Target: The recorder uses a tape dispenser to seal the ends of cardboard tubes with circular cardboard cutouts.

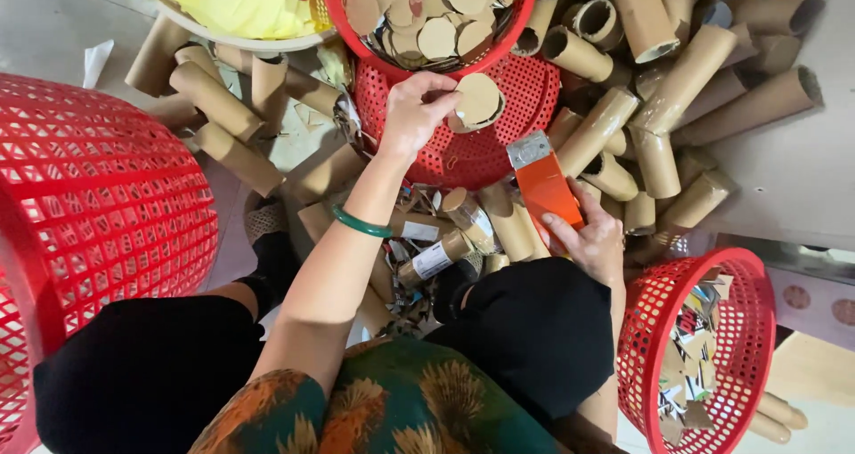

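The left hand (414, 111) pinches a cardboard disc (477, 99) at the rim of the disc-filled red basket (427, 71). The right hand (590, 238) grips an orange box cutter (543, 182). A smaller red basket (646, 329) holds paper scraps.

- Both hands are bare: the left hand (414, 111) and the right hand (588, 240) wear no gloves and no rings that can be made out.
- A smooth, round green bangle (361, 223) circles the left wrist.
- The forearms are uncovered, with no sleeves showing.
- The patterned top (392, 400) is dark green with orange, leaf-like prints.
- Plain black trousers (534, 329) cover both knees.
- A dark lace-patterned shoe (267, 227) is on one foot.
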